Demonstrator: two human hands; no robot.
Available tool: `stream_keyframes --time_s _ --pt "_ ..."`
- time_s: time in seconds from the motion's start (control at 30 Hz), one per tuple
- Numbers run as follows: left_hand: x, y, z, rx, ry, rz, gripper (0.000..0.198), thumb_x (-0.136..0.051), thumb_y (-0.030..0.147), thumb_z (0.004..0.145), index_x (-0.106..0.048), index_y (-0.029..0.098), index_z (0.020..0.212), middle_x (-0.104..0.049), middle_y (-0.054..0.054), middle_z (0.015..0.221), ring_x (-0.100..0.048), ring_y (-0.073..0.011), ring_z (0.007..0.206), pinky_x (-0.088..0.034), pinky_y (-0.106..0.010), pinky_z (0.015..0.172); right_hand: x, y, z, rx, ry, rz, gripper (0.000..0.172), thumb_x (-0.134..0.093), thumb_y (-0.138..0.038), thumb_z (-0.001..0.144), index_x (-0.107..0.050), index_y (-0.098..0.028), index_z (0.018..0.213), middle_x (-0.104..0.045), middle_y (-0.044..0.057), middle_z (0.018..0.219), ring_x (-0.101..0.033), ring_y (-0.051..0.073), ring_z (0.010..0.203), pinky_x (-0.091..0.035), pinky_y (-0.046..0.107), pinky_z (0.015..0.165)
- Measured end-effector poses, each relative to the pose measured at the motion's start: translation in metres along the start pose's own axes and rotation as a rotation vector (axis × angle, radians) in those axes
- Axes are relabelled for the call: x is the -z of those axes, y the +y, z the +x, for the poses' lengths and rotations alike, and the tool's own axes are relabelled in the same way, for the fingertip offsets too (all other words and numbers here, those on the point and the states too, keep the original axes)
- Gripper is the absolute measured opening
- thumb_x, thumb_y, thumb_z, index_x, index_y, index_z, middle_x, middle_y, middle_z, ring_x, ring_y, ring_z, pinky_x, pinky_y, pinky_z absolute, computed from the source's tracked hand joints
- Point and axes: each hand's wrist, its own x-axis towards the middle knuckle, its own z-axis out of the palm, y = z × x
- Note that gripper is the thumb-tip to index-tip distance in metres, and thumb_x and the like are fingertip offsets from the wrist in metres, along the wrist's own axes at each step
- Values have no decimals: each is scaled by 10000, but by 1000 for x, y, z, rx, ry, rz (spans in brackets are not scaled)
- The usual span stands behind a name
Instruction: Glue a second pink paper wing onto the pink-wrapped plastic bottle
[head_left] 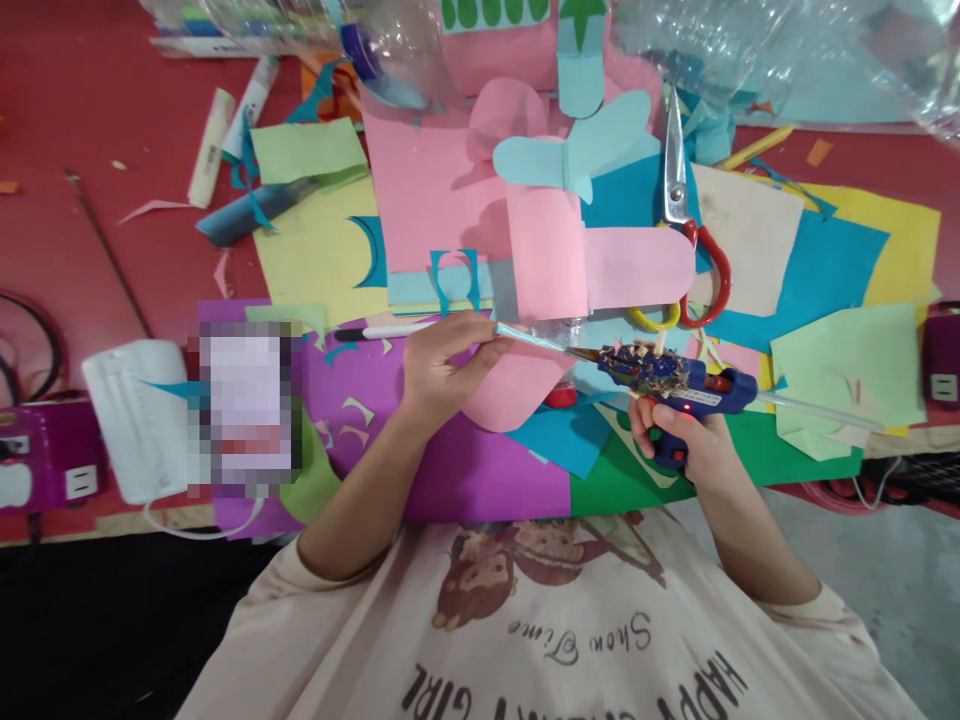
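My right hand (686, 445) is wrapped round the grip of a blue glue gun (675, 385), its body crusted with paper scraps and its nozzle pointing left. My left hand (442, 365) pinches one end of a thin light-blue strip (536, 340), whose other end meets the gun's nozzle. Under both lies a pink paper shape (510, 385). Just beyond stands a pink and light-blue paper craft (555, 220) made of folded and rounded pieces.
Red-handled scissors (686, 220) lie to the right of the craft. Coloured paper sheets (825, 260) and offcuts cover the red table (75, 200). Markers (225, 130) lie at the far left, a white mask (135, 415) at the near left, clear plastic bags (787, 50) at the back.
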Motion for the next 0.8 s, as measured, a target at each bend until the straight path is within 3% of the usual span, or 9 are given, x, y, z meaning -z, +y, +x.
stream_keyframes --time_s 0.2,0.53,0.8 --pt "1 -1 -2 54 -25 79 284 -589 389 889 -662 191 698 -649 18 623 -520 -77 500 -384 -215 468 0 0 -2 -13 11 -15 309 -655 -454 806 -591 -186 665 -555 -3 610 -488 111 456 -365 275 438" --pt "-1 -1 1 -46 30 -28 97 -660 170 825 -663 185 729 -641 38 633 -546 -63 545 -384 -176 490 2 0 -3 -32 39 -64 317 -639 -456 804 -571 -186 651 -552 -1 589 -470 109 447 -371 278 442" --pt "-3 -2 1 -52 69 48 247 -628 325 859 -633 183 658 -582 26 555 -467 -71 463 -359 -211 464 1 0 -3 -21 37 -52 315 -644 -453 801 -564 -190 646 -554 -3 579 -475 110 438 -358 275 431"
